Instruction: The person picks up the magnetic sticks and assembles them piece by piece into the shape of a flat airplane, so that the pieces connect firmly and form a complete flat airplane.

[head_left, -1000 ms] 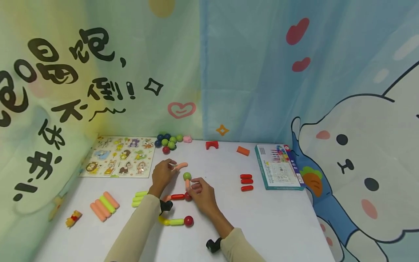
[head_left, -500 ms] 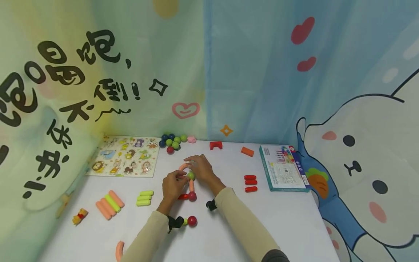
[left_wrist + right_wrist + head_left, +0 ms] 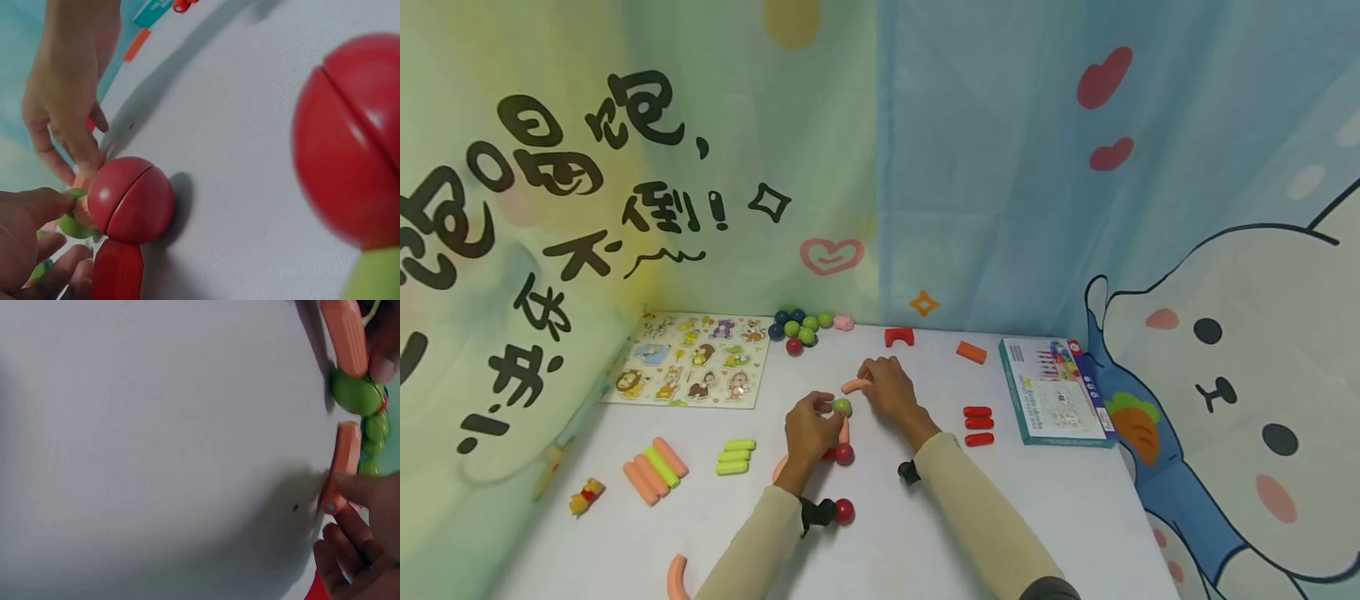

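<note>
My left hand (image 3: 811, 429) pinches a green magnetic-toy ball (image 3: 842, 407), which also shows beyond a red ball in the left wrist view. A straight peach rod (image 3: 347, 337) joins that green ball to a red ball (image 3: 845, 454). From the red ball a red rod (image 3: 119, 269) runs off, partly behind my left hand. Just past the green ball, my right hand (image 3: 889, 390) holds a curved peach rod (image 3: 344, 456) between thumb and fingers. A small gap separates its free end from the green ball (image 3: 356, 392) in the right wrist view.
Nearer me lies another red ball (image 3: 845, 511) on a yellow-green rod (image 3: 375, 278). Loose rods lie left, red rods (image 3: 978, 423) right. A picture board (image 3: 685, 358), a cluster of balls (image 3: 793, 325), red and orange blocks and a box (image 3: 1056, 392) stand at the back.
The curved peach rod has passed from my left hand to my right. My left hand has moved right to the green ball; my right hand has left the straight rod and gone farther back.
</note>
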`<state>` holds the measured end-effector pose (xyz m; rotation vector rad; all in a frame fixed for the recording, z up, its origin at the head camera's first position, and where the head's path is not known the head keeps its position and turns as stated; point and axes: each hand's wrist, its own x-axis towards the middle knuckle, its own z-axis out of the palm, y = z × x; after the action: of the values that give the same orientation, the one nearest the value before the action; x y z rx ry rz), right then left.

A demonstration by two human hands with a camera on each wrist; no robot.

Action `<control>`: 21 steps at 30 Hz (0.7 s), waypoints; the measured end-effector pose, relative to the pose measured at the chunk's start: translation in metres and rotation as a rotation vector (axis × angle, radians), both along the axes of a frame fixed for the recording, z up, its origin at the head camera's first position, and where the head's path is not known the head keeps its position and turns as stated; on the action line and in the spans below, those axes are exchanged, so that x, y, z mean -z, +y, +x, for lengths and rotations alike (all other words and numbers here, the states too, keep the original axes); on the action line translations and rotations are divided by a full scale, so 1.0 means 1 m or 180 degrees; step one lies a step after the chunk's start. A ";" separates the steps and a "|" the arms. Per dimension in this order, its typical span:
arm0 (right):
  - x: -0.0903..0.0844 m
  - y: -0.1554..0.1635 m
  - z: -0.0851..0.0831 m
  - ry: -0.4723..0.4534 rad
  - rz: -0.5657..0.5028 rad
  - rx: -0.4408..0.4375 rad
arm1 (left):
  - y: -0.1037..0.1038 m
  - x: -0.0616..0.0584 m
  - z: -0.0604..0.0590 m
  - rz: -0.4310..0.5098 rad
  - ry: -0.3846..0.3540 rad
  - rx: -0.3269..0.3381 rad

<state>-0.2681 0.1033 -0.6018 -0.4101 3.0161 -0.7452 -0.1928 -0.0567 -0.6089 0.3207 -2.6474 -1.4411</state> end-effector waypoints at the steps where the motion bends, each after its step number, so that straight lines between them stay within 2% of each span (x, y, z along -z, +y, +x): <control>1: 0.001 0.002 0.001 0.0014 0.0013 -0.0023 | 0.001 0.000 -0.001 -0.0017 -0.0011 0.0002; 9: 0.005 0.004 0.007 0.0114 -0.0140 -0.0404 | 0.006 0.000 -0.005 -0.0217 0.0131 0.0099; 11: 0.004 0.004 0.009 0.0061 -0.0168 -0.0473 | 0.006 -0.001 -0.005 -0.0218 0.0137 0.0088; 18: 0.001 0.004 0.011 -0.0030 -0.0260 -0.0652 | 0.004 -0.003 -0.003 -0.0241 0.0122 0.0104; 21: 0.003 0.003 0.009 -0.0099 -0.0332 -0.0640 | 0.002 -0.002 -0.004 -0.0273 0.0116 0.0110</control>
<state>-0.2586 0.1059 -0.6047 -0.6852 2.8586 -0.8846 -0.1966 -0.0544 -0.6065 0.2391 -2.6887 -1.3248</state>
